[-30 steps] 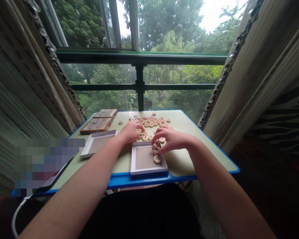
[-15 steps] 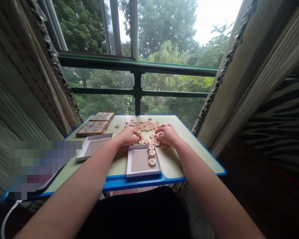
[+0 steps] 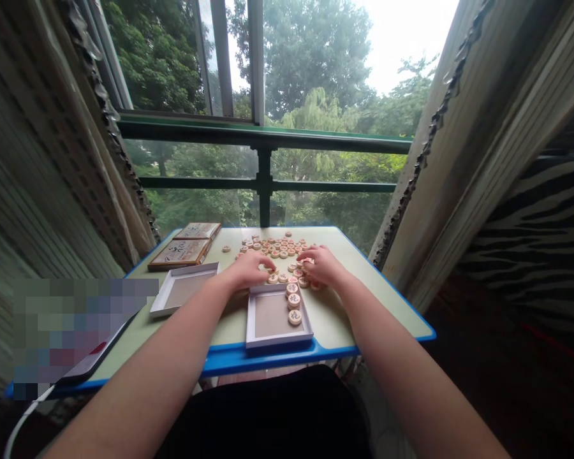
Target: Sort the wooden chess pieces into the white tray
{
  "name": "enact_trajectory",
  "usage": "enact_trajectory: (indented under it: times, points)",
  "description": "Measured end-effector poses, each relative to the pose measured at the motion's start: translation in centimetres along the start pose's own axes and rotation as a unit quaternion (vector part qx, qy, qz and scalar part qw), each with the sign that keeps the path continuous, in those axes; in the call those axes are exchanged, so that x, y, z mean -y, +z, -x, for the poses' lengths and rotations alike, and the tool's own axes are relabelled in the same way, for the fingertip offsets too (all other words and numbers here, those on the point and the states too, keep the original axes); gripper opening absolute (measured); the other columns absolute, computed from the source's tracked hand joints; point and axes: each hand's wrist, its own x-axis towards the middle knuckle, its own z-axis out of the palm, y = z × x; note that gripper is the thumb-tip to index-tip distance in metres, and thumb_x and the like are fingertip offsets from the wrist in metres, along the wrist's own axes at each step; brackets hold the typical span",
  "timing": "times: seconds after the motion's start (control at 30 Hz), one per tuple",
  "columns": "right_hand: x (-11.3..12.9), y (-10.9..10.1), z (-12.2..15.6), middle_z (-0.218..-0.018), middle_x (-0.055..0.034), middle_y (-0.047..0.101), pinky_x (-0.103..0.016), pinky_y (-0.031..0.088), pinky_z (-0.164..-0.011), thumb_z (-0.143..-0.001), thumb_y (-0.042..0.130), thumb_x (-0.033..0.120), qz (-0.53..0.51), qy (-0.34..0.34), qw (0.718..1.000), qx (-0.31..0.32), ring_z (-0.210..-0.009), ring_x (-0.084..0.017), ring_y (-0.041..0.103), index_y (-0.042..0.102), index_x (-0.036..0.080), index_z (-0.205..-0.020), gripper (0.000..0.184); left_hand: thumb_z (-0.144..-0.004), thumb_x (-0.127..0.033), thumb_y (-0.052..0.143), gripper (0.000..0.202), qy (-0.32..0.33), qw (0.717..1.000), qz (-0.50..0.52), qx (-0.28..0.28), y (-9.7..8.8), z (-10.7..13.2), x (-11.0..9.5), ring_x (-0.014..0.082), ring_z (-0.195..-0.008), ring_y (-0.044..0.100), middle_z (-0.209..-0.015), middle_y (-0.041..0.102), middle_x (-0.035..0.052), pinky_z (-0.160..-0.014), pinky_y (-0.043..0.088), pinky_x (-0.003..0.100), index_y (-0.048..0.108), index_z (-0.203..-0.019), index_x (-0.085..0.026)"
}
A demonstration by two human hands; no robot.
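Observation:
Several round wooden chess pieces (image 3: 280, 245) lie scattered on the pale green table (image 3: 339, 312). A white shallow box tray (image 3: 268, 319) stands near the front edge with three pieces (image 3: 294, 303) in a column along its right side. My left hand (image 3: 249, 271) rests palm down just behind the tray, fingers curled onto pieces there. My right hand (image 3: 323, 264) lies at the near edge of the pile, fingers bent over some pieces; what is under them is hidden.
A second white tray (image 3: 184, 290) lies to the left. Two box lids with printed tops (image 3: 182, 252) lie at the far left corner. A dark flat device with a white cable (image 3: 90, 366) sits at the left front. A window railing (image 3: 265, 137) runs behind the table.
My right hand has left the tray and gone back to the pile of pieces. Three pieces now lie uncovered in the tray. The view has tilted up slightly.

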Motion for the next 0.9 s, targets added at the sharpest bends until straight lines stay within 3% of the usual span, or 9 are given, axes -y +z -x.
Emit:
enact_trajectory:
  times: [0.17,0.27,0.37,0.53,0.7,0.8,0.9]
  points:
    - [1.6,0.1,0.4,-0.102,-0.0025,0.065,-0.036,0.029,-0.096,-0.078,0.054,0.021,-0.059,-0.103,0.992,0.051,-0.098,-0.019,0.05,0.074,0.025,-0.087,0.022,-0.062,-0.016,0.053,0.05,-0.01,1.0,0.028,-0.007,0.0,0.2,0.0,0.0204,-0.091,0.06,-0.1,0.069,0.0046,-0.081,0.047,0.029,0.063,-0.111,-0.015]
    - [1.8,0.1,0.4,-0.096,-0.0028,0.068,-0.036,0.03,-0.093,-0.079,0.054,0.023,-0.056,-0.092,0.992,0.071,-0.096,-0.019,0.051,0.074,0.023,-0.083,0.02,-0.064,-0.018,0.053,0.045,-0.023,0.999,0.03,-0.01,0.0,0.2,0.0,0.0199,-0.088,0.061,-0.099,0.069,0.0048,-0.078,0.048,0.029,0.063,-0.109,-0.015]
    - [1.4,0.3,0.1,-0.091,-0.0037,0.069,-0.036,0.03,-0.093,-0.079,0.056,0.029,-0.038,-0.069,0.996,0.046,-0.093,-0.02,0.052,0.073,0.02,-0.078,0.019,-0.068,-0.02,0.054,0.036,-0.032,0.999,0.026,-0.013,0.2,0.2,0.1,0.019,-0.084,0.061,-0.098,0.069,0.0048,-0.075,0.049,0.027,0.065,-0.101,-0.016]
    - [0.9,1.0,-0.3,-0.096,-0.003,0.07,-0.038,0.029,-0.096,-0.078,0.059,0.028,-0.048,-0.084,0.995,0.038,-0.094,-0.019,0.056,0.072,0.022,-0.084,0.016,-0.07,-0.027,0.054,0.034,-0.053,0.998,0.041,-0.02,0.3,0.3,0.2,0.0157,-0.069,0.062,-0.098,0.069,0.0044,-0.067,0.05,0.026,0.066,-0.101,-0.018]
    - [0.9,1.2,-0.4,-0.112,-0.0039,0.065,-0.038,0.028,-0.099,-0.074,0.058,0.018,-0.054,-0.099,0.993,0.022,-0.106,-0.02,0.054,0.073,0.023,-0.084,0.018,-0.066,-0.022,0.054,0.035,-0.04,0.999,0.025,-0.025,0.3,0.1,0.4,0.0196,-0.087,0.062,-0.096,0.07,0.0047,-0.078,0.048,0.028,0.067,-0.098,-0.017]
    - [0.9,1.2,-0.4,-0.102,-0.0025,0.069,-0.035,0.03,-0.098,-0.074,0.055,0.012,-0.062,-0.119,0.99,0.04,-0.1,-0.017,0.057,0.073,0.022,-0.085,0.024,-0.064,-0.019,0.052,0.034,-0.03,0.999,0.016,-0.018,0.4,-0.1,0.7,0.0195,-0.089,0.062,-0.096,0.07,0.0045,-0.082,0.047,0.029,0.068,-0.094,-0.017]
    - [0.8,1.2,-0.4,-0.096,-0.0019,0.069,-0.035,0.031,-0.096,-0.074,0.058,0.017,-0.046,-0.103,0.993,0.042,-0.096,-0.018,0.055,0.073,0.023,-0.083,0.019,-0.063,-0.02,0.053,0.034,-0.026,0.999,-0.001,-0.02,0.5,-0.2,0.9,0.0199,-0.092,0.061,-0.096,0.07,0.0041,-0.085,0.047,0.029,0.069,-0.093,-0.017]
